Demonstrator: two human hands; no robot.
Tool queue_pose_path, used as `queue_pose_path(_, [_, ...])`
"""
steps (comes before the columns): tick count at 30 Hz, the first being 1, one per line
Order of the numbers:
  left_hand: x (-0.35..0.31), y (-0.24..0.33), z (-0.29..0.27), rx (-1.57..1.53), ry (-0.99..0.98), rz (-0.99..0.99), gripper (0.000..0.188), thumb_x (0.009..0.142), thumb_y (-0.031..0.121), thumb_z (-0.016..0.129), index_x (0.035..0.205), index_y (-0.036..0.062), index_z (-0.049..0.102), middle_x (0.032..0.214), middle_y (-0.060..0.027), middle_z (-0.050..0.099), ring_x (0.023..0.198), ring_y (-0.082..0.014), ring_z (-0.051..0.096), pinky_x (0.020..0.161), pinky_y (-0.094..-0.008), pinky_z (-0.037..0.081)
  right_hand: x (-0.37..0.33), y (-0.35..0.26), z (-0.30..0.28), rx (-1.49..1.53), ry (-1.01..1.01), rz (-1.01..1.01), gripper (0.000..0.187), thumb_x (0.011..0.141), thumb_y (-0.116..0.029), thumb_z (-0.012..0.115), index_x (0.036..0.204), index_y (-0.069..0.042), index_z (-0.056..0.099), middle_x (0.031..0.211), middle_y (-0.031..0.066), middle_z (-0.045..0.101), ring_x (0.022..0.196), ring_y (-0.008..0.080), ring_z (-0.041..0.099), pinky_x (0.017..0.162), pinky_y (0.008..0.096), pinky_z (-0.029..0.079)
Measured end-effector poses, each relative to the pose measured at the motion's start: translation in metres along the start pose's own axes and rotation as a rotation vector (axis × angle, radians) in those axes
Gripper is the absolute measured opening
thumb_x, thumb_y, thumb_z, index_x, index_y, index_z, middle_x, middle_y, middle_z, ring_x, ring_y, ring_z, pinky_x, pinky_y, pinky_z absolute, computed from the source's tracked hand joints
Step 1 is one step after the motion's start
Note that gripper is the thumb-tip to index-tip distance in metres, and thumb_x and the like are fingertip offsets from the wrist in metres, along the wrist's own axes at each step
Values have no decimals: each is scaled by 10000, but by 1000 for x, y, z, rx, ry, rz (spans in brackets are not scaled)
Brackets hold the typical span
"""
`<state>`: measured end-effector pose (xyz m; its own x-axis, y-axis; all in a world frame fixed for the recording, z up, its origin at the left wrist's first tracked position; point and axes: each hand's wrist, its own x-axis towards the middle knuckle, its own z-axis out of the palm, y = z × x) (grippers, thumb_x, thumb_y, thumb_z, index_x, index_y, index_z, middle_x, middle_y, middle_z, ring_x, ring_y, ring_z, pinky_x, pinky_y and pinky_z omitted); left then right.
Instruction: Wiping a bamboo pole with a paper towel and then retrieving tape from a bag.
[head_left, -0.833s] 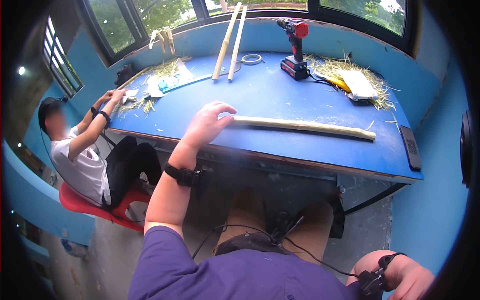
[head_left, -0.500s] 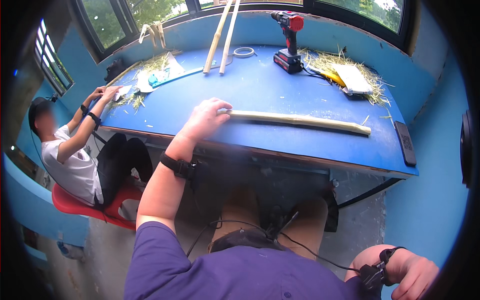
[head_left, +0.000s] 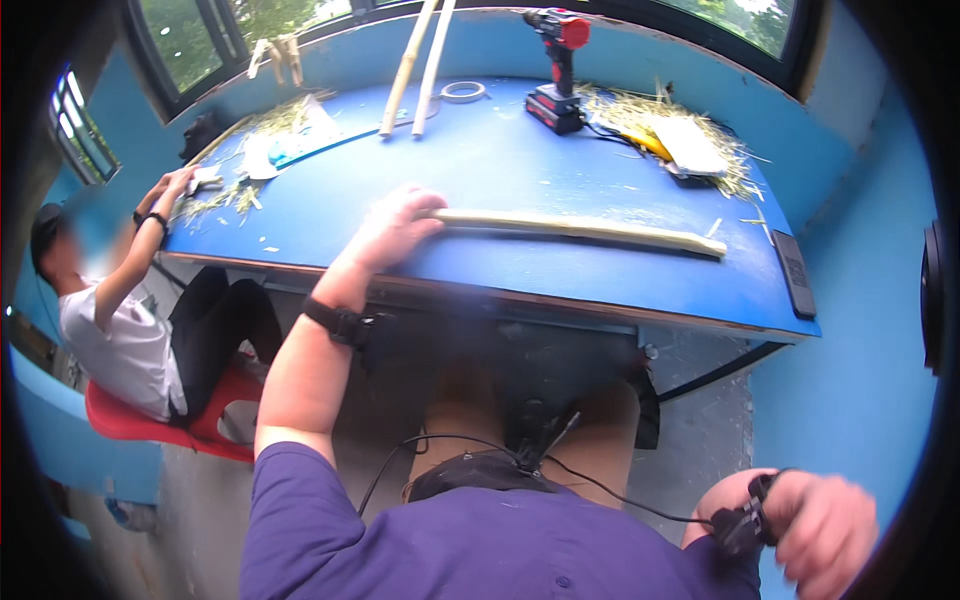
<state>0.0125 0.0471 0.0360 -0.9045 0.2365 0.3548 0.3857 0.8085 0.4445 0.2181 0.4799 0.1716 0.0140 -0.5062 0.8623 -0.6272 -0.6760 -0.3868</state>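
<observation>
My left hand (head_left: pixel 398 228) is closed around the left end of a pale, peeled stick (head_left: pixel 580 229) that looks like bamboo. The stick lies lengthwise near the front of the blue table (head_left: pixel 480 180), its right end resting near a dark phone (head_left: pixel 793 273). Off the table at the lower right, my right hand (head_left: pixel 826 530) is raised beside my body, its fingers bent and blurred by motion. Whether it holds anything cannot be made out.
A red-and-black cordless drill (head_left: pixel 558 75) stands at the back, near a heap of shavings (head_left: pixel 735 165). A roll of tape (head_left: pixel 463 92) and two long poles (head_left: pixel 408 70) are left of it. A person (head_left: pixel 120 330) sits at the table's left end, hands by more shavings.
The whole view has shifted a little, moving the table leftward and up in the picture. My right hand has lifted slightly and is more blurred. My left hand stays on the stick's end.
</observation>
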Motion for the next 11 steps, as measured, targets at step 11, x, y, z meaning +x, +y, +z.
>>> queue_pose_path(11, [-8, -11, -23, -80, 103, -67, 223, 871, 108, 650, 1090, 67, 639, 1016, -109, 587, 977, -257, 602, 879, -348, 479, -87, 90, -78, -1132, 537, 872, 168, 939, -44, 525, 919, -4, 687, 808, 38, 602, 681, 95, 504, 615, 232, 392])
